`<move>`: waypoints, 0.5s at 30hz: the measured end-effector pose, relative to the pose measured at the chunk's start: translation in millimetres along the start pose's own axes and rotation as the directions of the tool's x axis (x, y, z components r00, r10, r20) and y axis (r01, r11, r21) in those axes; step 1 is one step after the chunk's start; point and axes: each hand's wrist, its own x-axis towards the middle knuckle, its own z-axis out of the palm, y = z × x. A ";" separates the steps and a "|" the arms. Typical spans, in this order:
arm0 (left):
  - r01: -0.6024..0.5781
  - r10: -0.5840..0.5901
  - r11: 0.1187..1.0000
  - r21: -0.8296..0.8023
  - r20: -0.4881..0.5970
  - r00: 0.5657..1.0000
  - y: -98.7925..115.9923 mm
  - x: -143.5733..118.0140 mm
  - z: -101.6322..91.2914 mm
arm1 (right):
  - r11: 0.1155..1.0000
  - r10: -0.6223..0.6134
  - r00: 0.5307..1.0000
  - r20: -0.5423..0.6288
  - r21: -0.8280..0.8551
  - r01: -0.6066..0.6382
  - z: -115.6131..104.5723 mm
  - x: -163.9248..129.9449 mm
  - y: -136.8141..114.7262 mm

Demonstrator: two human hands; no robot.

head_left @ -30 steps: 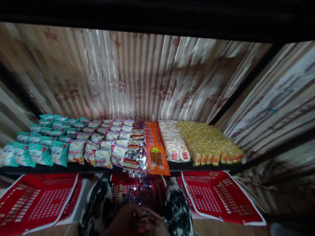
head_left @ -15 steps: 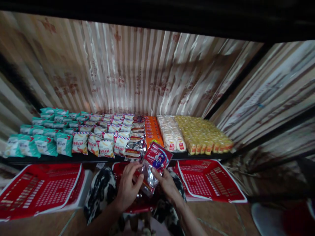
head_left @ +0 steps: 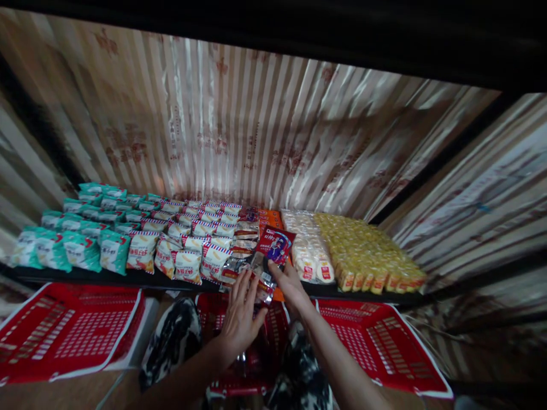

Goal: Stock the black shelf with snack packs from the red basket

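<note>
Two hands reach up to a low shelf full of snack bags. The left hand has its fingers spread flat. They lie against the shiny silver part of a pack. The right hand holds the same pack from the other side, with its fingers pressed on the lower edge. The pack is red at the top and silver at the bottom. It stands tilted over the front edge of the shelf, just above both hands.

Right behind the pack lies an orange row of bags. To the left of the left hand sit silver bags, then white bags with red and blue stripes. Further left are green bags. To the right of the right hand are pale round snacks and then yellow packs.

Below the hands is a red basket, maybe with more packs in it, but it is too dark to tell. Another red basket sits well left of the left hand, and one more sits to the right of the right arm. A striped wall stands behind the shelf.
</note>
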 end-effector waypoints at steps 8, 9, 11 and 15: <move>0.058 -0.033 0.982 0.177 -0.136 0.990 -22.7 61.0 30.5 | 0.900 -0.007 0.999 -0.046 -0.435 -0.014 11.5 68.5 -23.3; 0.074 -0.044 0.977 0.202 -0.147 0.988 -26.6 65.7 35.7 | 0.883 -0.023 0.998 -0.059 -0.468 -0.008 14.1 76.6 -21.3; 0.105 -0.064 0.964 0.246 -0.166 0.984 -33.6 73.2 44.6 | 0.855 -0.059 0.996 -0.062 -0.518 0.018 19.5 91.2 -16.3; 0.170 -0.115 0.940 0.295 -0.194 0.974 -41.6 83.3 54.1 | 0.814 -0.105 0.994 -0.034 -0.577 0.066 29.3 112.2 -10.0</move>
